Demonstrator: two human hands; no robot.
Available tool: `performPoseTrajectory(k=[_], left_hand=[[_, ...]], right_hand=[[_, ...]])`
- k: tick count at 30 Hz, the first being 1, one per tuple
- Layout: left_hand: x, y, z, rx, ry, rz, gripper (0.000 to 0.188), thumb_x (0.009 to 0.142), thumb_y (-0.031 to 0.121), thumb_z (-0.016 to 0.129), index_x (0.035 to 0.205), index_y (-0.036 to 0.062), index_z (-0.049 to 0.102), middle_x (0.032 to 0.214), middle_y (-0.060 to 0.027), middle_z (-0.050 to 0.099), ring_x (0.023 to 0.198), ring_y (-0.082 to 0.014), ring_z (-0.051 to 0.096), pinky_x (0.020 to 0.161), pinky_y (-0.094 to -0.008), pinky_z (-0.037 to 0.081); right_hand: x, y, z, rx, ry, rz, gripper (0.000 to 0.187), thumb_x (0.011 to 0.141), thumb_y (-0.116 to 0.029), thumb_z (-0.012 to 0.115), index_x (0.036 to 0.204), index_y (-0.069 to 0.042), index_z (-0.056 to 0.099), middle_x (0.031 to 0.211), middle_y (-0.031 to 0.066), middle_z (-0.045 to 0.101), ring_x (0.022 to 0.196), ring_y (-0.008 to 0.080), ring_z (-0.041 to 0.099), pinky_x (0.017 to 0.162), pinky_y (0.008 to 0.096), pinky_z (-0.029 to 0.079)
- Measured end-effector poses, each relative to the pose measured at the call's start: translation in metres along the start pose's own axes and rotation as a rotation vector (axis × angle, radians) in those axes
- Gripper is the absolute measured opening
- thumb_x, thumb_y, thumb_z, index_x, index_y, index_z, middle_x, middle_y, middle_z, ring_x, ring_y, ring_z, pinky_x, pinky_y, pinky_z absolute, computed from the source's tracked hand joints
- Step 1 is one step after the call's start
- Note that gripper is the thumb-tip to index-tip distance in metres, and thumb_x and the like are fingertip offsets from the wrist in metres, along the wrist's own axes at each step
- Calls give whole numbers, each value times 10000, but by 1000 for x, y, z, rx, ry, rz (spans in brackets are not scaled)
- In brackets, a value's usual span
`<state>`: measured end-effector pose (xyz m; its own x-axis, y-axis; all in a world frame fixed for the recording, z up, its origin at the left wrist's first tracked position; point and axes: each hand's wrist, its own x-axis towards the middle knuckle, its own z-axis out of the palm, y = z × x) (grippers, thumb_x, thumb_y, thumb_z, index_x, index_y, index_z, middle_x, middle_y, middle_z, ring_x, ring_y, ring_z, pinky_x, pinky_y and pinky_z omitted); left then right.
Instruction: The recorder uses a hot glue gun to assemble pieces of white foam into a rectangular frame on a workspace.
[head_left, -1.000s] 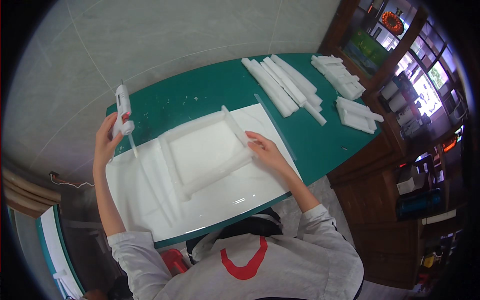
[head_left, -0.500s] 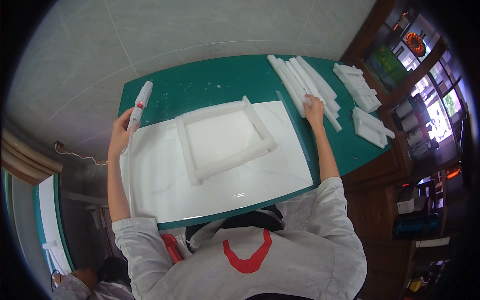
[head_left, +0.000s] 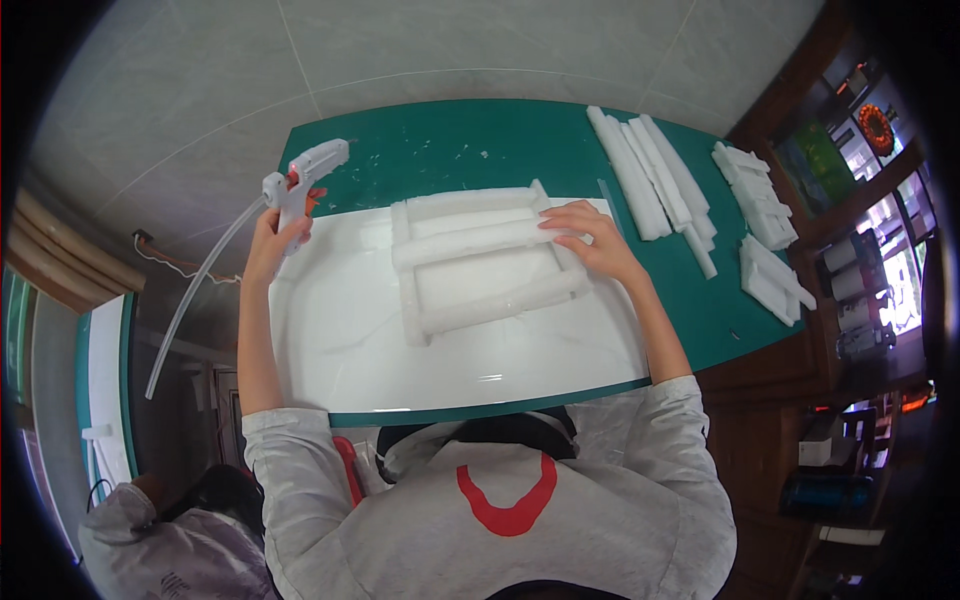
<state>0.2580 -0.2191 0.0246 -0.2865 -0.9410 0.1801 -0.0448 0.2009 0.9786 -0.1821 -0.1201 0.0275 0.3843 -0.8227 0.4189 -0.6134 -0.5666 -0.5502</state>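
My left hand [head_left: 268, 245] is wrapped round the handle of a white hot glue gun [head_left: 318, 160], raised over the left part of the table. A long translucent glue stick [head_left: 203, 275] hangs from its back end. My right hand [head_left: 598, 242] grips the right end of a white foam strip [head_left: 475, 241]. That strip lies across the upper part of a four-sided foam frame [head_left: 410, 305], from its left side to its right side. Whether the strip rests on the frame or is held just above it, I cannot tell. The frame sits on a glossy white board [head_left: 350, 365].
Several foam strips [head_left: 635, 180] lie on the green table [head_left: 440, 130] at right, beside two small foam assemblies [head_left: 757, 195]. Shelves [head_left: 850, 255] stand beyond. A white cord [head_left: 185, 268] runs along the left wall. Another person's sleeve [head_left: 130, 540] shows at lower left.
My right hand has brought a foam strip from the pile leftward onto the frame. The glue gun has turned, its nozzle now pointing right and its glue stick swinging out to the left.
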Motion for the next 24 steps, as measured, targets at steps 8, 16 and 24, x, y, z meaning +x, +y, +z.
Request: performPoseTrajectory(k=[8,16,24], left_hand=[[-15,9,17,69,-127,-69,395,725,137,606,1079,-15,519,981,-62,577,631,-81,460,569,-228,388],[-19,13,34,18,-149,19,418,725,145,589,1093,-31,500,988,-82,572,620,-89,457,547,-228,384],[-20,10,38,41,-175,-7,423,726,183,588,1080,-28,497,959,-86,568,606,-83,454,532,-228,389]], right_hand=[[0,6,8,-35,6,46,231,734,-61,584,958,-87,631,1072,32,591,1031,237,477,949,355,303],[-10,25,-13,-55,435,138,225,699,-43,617,922,-75,616,1032,61,597,958,250,513,851,331,393],[-52,92,-27,-580,585,467,201,692,-174,645,869,-84,614,952,100,577,916,290,520,786,385,401]])
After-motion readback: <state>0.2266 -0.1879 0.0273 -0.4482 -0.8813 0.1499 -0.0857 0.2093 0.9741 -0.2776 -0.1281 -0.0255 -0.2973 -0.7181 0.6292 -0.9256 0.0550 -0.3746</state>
